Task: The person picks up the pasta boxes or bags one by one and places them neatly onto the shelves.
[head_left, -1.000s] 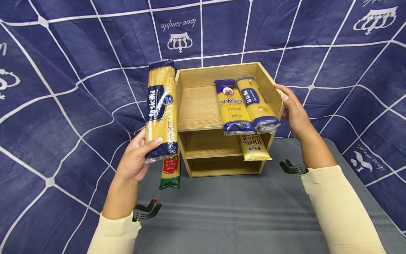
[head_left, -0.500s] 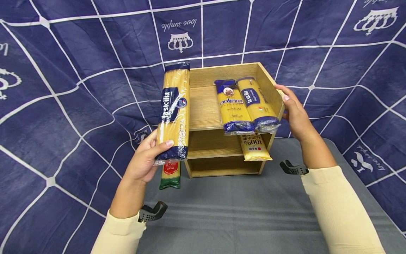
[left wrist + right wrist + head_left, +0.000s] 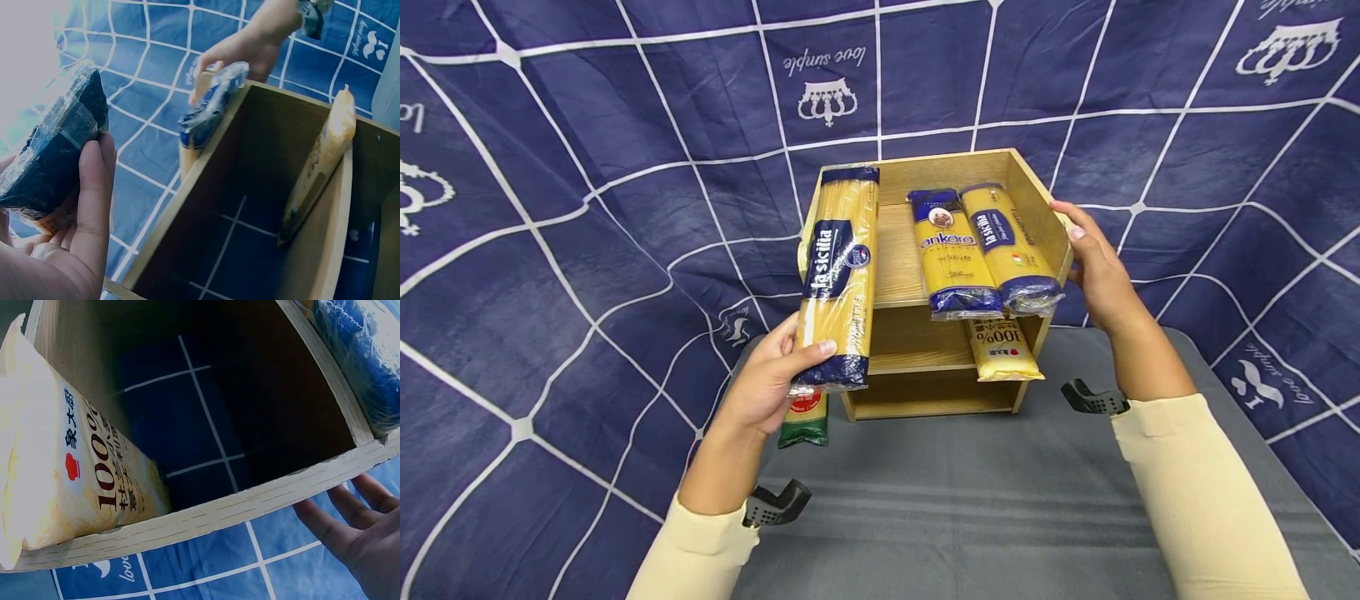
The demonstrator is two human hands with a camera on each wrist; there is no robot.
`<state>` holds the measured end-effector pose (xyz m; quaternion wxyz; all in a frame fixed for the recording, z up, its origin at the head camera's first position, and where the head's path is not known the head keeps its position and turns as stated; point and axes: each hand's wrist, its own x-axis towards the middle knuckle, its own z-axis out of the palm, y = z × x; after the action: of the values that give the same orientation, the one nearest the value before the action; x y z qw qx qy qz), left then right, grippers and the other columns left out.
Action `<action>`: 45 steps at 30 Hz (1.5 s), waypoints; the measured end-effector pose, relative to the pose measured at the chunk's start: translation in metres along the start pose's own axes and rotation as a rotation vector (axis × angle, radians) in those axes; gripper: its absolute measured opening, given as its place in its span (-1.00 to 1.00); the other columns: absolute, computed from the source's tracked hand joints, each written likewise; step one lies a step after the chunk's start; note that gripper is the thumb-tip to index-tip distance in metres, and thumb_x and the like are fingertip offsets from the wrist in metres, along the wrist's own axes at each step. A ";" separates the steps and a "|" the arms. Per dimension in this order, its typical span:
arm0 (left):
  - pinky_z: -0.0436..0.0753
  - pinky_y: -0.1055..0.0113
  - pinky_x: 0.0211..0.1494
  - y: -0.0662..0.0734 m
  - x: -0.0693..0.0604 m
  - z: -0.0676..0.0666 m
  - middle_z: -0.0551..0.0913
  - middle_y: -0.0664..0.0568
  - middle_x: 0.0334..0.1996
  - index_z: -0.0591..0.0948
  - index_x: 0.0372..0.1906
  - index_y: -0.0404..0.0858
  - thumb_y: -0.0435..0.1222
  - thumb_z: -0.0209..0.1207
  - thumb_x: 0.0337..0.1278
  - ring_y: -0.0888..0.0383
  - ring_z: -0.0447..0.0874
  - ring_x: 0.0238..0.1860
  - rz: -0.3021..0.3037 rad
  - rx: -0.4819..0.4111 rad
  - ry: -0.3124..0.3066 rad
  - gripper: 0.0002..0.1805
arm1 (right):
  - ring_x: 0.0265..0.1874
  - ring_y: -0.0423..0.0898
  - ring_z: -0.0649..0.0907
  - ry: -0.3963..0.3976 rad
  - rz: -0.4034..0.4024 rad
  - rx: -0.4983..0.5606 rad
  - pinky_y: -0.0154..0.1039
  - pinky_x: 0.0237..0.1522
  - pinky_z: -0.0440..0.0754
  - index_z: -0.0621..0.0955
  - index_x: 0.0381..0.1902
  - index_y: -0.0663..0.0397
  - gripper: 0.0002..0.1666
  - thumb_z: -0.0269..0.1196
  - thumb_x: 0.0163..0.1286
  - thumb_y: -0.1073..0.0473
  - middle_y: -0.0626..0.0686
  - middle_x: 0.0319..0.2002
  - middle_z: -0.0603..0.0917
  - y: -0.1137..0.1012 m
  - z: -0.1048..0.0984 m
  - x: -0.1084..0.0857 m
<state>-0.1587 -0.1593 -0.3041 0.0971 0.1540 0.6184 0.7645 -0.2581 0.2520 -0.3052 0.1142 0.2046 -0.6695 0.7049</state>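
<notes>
In the head view, the held la sicilia pack (image 3: 838, 279) hides some of the left side of the wooden shelf (image 3: 898, 246) and the upper part of the green-ended pack (image 3: 805, 429); most fingers of the left hand (image 3: 775, 375) are out of sight behind it. The far end of the 100% pack (image 3: 1002, 352) is hidden inside the shelf. The right wrist view's edge cuts off the right hand (image 3: 359, 534).
</notes>
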 end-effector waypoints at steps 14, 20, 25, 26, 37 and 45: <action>0.73 0.33 -0.10 -0.019 0.012 0.011 0.72 0.05 -0.10 0.29 0.39 -0.36 -0.47 0.04 0.39 0.18 0.76 -0.14 -0.082 -0.016 -0.033 -0.49 | 0.08 -0.12 0.53 -0.007 0.010 -0.015 -0.37 -0.09 0.61 0.32 0.51 -0.16 -0.44 -0.17 0.63 -0.04 0.03 0.28 0.40 0.002 0.002 0.000; 0.71 0.34 -0.07 -0.022 0.019 0.014 0.72 0.07 -0.10 0.30 0.41 -0.38 -0.43 0.08 0.39 0.19 0.75 -0.13 -0.092 -0.003 -0.017 -0.46 | 0.06 -0.13 0.55 -0.002 0.008 -0.013 -0.38 -0.10 0.62 0.33 0.50 -0.17 -0.45 -0.17 0.63 -0.02 0.02 0.26 0.42 0.002 0.002 0.000; 0.71 0.36 -0.11 -0.021 0.022 0.018 0.74 0.11 -0.13 0.30 0.42 -0.36 -0.41 0.09 0.38 0.21 0.76 -0.16 -0.115 -0.015 0.018 -0.45 | 0.03 -0.14 0.56 -0.006 0.007 -0.016 -0.37 -0.12 0.62 0.32 0.51 -0.16 -0.44 -0.17 0.63 -0.01 0.02 0.23 0.43 0.001 0.002 0.000; 0.71 0.36 -0.11 -0.021 0.023 0.019 0.74 0.11 -0.14 0.31 0.41 -0.36 -0.41 0.10 0.38 0.21 0.77 -0.17 -0.118 -0.015 0.022 -0.45 | 0.04 -0.14 0.56 -0.006 0.007 -0.019 -0.37 -0.11 0.62 0.32 0.51 -0.16 -0.44 -0.17 0.63 -0.02 0.02 0.24 0.43 0.001 0.002 0.000; 0.69 0.40 -0.15 -0.022 0.034 0.026 0.75 0.13 -0.19 0.37 0.37 -0.34 -0.31 0.07 0.42 0.25 0.76 -0.24 -0.164 -0.027 0.031 -0.51 | 0.07 -0.15 0.55 0.001 0.011 -0.021 -0.39 -0.08 0.61 0.32 0.51 -0.19 -0.44 -0.17 0.64 -0.03 0.01 0.27 0.41 0.000 0.001 -0.002; 0.75 0.23 -0.14 -0.020 0.043 0.031 0.75 0.05 -0.16 0.37 0.36 -0.36 -0.24 0.05 0.49 0.18 0.78 -0.23 -0.164 0.006 -0.033 -0.52 | 0.04 -0.15 0.56 0.010 0.001 0.008 -0.39 -0.11 0.63 0.33 0.50 -0.17 -0.45 -0.15 0.63 -0.02 0.01 0.22 0.44 0.001 0.000 -0.001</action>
<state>-0.1887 -0.1115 -0.3126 0.1691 0.1155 0.6294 0.7497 -0.2575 0.2518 -0.3067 0.1161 0.2012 -0.6663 0.7086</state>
